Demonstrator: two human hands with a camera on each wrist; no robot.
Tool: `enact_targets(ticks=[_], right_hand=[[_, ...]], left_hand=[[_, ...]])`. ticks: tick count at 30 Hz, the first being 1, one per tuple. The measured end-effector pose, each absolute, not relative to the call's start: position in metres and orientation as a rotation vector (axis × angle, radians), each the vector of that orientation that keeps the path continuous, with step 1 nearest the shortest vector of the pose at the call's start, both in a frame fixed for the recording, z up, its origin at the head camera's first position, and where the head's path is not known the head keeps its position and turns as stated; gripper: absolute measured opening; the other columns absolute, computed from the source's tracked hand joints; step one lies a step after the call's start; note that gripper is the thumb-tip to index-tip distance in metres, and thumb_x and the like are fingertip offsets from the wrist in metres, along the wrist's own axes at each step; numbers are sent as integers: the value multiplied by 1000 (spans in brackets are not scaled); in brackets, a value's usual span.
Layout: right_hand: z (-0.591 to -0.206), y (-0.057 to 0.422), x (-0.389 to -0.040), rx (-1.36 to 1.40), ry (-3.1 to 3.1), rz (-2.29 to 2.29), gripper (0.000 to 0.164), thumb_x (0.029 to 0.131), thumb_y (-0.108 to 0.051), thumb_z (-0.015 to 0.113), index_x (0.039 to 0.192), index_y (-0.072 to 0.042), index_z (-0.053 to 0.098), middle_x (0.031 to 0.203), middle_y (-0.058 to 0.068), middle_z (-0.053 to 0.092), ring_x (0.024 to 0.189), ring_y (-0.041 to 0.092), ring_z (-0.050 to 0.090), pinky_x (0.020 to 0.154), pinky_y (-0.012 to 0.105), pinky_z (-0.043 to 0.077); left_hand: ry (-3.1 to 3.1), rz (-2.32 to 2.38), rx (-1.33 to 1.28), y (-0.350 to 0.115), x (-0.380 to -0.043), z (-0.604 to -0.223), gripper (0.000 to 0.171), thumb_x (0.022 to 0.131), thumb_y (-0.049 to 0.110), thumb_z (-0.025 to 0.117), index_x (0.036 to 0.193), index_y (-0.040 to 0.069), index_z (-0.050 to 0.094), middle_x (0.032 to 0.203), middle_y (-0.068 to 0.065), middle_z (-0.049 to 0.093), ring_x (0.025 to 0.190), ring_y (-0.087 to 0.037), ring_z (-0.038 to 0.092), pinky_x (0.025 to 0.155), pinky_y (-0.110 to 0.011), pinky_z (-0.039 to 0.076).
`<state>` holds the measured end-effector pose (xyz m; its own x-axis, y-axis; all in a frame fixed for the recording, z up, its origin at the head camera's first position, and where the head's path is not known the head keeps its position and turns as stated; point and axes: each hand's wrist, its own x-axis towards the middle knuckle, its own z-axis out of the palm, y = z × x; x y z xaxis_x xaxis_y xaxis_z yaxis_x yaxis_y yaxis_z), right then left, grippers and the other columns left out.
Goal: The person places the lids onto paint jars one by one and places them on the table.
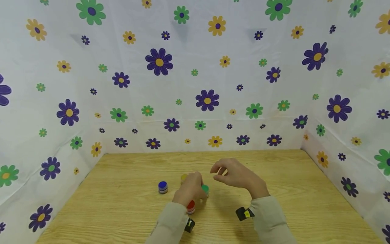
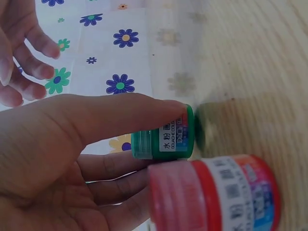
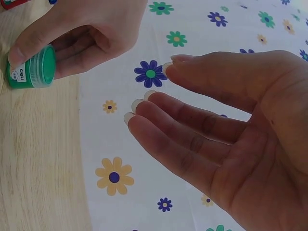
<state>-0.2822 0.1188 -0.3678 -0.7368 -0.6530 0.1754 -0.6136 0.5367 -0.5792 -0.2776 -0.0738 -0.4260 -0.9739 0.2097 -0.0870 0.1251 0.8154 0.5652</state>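
My left hand (image 1: 190, 188) pinches a small green paint jar (image 2: 163, 139) between thumb and fingers, low at the wooden table. The jar stands upright with its lid on, and its label reads gouache colour. Close beside that hand, toward me, is a red paint jar (image 1: 191, 207), large in the left wrist view. A yellow paint jar (image 1: 183, 178) shows partly behind the left hand. Off to the left sits a blue paint jar (image 1: 163, 187). My right hand (image 1: 233, 173) hovers above the table to the right of the green jar, fingers relaxed and holding nothing.
The wooden table (image 1: 128, 203) reaches back to a white sheet with printed flowers (image 1: 189, 84), which also hangs on both sides. A black band (image 1: 243, 214) is at the right wrist and another black band (image 1: 189, 225) at the left.
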Motion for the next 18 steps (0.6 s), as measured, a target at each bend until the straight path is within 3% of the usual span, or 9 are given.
enact_targets(ticks=[11,18], right_hand=[[-367,118,-281,-1130,2703,-974,15,91,-16,63,106,-12,67,104,6,68,87,14,66,73,20,54],[-370,119,-282,-1106,2706,-965,15,92,-17,62,105,-12,67,103,5,68,86,14,66,73,20,53]], left_hand=[[2884,833,298,-71,-275,-429,32,69,8,83,86,2,57,81,-8,57,71,-20,52,59,-32,47],[2861,863,301,-72,-271,-424,49,70,12,83,111,-1,60,110,-17,61,92,-27,59,73,-43,52]])
